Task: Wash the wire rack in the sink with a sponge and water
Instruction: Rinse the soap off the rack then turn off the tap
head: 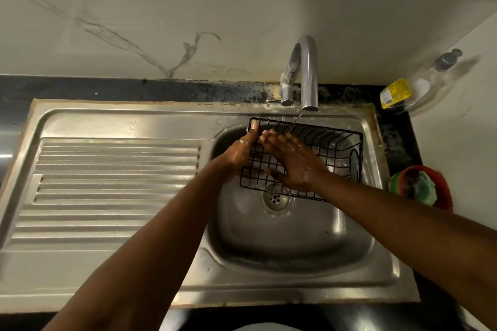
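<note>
Left hand [242, 153] gripping wire rack [336, 148] left rim, right hand [293, 164] flat, fingers extended across mesh, clear steel basin [295, 236] below both hands, faucet [304, 72] beyond fingertips.

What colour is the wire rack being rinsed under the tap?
Black, a plain wire grid; the wire rack shows clearly in the head view.

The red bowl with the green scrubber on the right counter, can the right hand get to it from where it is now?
Probably yes. The right hand lies flat on the wire rack, gripping nothing, and the red bowl sits just past the sink rim on that side. Only the rack's raised end stands between.
</note>
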Action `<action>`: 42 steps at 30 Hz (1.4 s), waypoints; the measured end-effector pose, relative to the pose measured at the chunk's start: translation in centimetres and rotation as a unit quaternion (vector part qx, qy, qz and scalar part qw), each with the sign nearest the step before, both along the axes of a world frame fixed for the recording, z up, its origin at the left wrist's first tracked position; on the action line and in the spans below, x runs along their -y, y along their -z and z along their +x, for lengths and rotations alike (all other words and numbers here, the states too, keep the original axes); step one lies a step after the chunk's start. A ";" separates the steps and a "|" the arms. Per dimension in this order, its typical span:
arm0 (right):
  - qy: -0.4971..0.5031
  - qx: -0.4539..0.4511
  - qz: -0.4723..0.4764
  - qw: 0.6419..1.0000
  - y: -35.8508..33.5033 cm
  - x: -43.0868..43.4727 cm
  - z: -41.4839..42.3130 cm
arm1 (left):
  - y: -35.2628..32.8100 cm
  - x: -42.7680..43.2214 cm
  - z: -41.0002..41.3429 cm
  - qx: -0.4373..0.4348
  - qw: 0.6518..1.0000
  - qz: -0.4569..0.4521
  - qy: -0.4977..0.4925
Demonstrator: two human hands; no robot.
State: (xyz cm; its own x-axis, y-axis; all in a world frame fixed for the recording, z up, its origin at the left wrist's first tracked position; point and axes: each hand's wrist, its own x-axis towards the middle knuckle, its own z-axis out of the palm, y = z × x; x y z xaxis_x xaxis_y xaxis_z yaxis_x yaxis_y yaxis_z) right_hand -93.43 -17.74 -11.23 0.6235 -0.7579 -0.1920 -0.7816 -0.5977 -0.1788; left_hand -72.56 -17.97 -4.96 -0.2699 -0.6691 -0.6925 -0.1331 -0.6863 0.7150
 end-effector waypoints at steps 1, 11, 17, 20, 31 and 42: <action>0.003 0.009 0.011 1.000 0.0 -0.1 0.1 | 0.3 0.1 0.0 0.000 1.000 0.004 -0.007; -0.033 0.049 -0.145 0.988 -0.1 0.3 -2.2 | 0.8 -0.6 0.7 -0.016 0.999 0.031 -0.029; 0.168 0.119 0.093 0.974 -2.6 0.5 3.0 | 0.4 -1.4 -1.2 -0.032 0.998 0.055 0.026; 0.369 0.310 0.309 0.820 -2.9 1.7 5.3 | 0.1 -1.6 -1.5 -0.026 0.999 0.034 0.002; 0.218 -0.082 -0.068 0.970 -2.2 0.0 0.1 | 0.4 -0.2 1.6 -0.023 0.997 -0.022 -0.071; 0.077 0.051 -0.063 0.994 -2.2 -0.5 3.6 | -0.7 -1.0 -0.4 -0.021 0.998 -0.045 -0.035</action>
